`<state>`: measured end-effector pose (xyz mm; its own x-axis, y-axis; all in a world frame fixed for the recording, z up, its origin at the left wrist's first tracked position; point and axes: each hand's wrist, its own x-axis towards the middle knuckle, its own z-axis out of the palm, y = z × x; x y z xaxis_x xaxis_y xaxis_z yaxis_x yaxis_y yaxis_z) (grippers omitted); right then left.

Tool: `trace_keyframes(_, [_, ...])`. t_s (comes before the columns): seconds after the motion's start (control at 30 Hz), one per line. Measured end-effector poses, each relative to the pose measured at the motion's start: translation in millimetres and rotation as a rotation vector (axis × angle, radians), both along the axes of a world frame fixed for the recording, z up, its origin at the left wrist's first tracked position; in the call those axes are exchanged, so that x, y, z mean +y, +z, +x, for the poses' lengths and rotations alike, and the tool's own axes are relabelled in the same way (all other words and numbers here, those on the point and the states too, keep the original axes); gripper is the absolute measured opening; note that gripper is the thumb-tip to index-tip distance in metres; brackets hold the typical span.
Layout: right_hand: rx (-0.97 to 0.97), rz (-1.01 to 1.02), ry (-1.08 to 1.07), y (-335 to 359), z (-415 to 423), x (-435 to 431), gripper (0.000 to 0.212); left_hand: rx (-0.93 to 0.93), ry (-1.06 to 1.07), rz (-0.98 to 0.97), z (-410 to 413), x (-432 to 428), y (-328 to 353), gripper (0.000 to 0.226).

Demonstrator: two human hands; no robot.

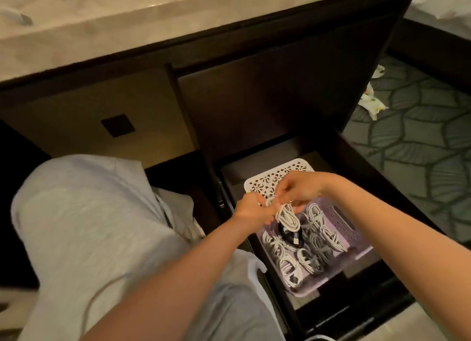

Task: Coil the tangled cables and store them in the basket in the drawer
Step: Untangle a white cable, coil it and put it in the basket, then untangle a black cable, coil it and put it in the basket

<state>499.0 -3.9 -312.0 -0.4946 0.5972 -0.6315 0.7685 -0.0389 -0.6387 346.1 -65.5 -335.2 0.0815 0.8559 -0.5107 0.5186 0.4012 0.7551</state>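
A white coiled cable (286, 217) hangs over the open drawer (397, 167). My left hand (251, 209) grips the top of the coil. My right hand (297, 189) pinches the cable's end at the top of the same coil. Below them a lilac perforated basket (342, 224) sits in the drawer. It holds several coiled white and grey cables (318, 246) and a black one (293, 237).
A white lattice-patterned basket (267, 181) lies behind the lilac one in the drawer. The dark cabinet with a marble top (127, 21) rises behind. My grey-clad knee (84, 213) is at the left. Patterned green carpet (420, 136) with crumpled paper scraps (373, 103) lies right.
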Motion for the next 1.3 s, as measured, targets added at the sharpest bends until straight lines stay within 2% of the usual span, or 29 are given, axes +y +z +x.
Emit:
trace_keyframes(0.13, [-0.095,-0.039,0.017,-31.1,9.8,-7.2,0.015,0.224,-0.199,0.015,8.0,-8.1,-25.1,0.02])
trace_keyframes(0.27, [-0.127,-0.034,0.005,-52.4,13.7,-25.4,0.018,0.441,-0.472,0.141,7.8,-16.8,-39.8,0.022])
trace_keyframes(0.37, [-0.171,0.038,0.033,-65.4,10.7,-41.2,0.017,0.615,-0.65,0.23,7.6,-20.6,-47.0,0.026])
trace_keyframes(0.5, [-0.364,0.174,0.17,-85.9,3.1,-56.9,0.018,0.704,-0.761,0.267,5.9,-24.0,-53.2,0.031])
trace_keyframes(0.77, [-0.557,0.288,0.288,-89.8,-2.4,-68.1,0.016,0.684,-0.771,0.255,4.1,-23.6,-54.5,0.034])
trace_keyframes(0.83, [-0.603,0.298,0.339,-91.8,-5.3,-69.4,0.008,0.68,-0.773,0.259,3.6,-23.4,-53.9,0.034])
trace_keyframes(0.93, [-0.633,0.273,0.375,-91.7,-8.3,-71.0,0.023,0.667,-0.789,0.263,1.9,-22.5,-52.2,0.036])
trace_keyframes(1.13, [-0.458,0.249,0.242,-63.3,-5.4,-53.0,0.02,0.602,-0.746,0.204,-6.5,-9.6,-30.7,0.031])
trace_keyframes(1.2, [-0.368,0.29,0.195,-46.5,-3.5,-41.3,0.018,0.516,-0.759,0.129,-11.3,-1.0,-13.3,0.03])
trace_keyframes(1.3, [-0.241,0.391,0.138,-3.5,-11.5,-24.4,0.014,0.381,-0.7,0.176,-33.1,11.9,27.4,0.038])
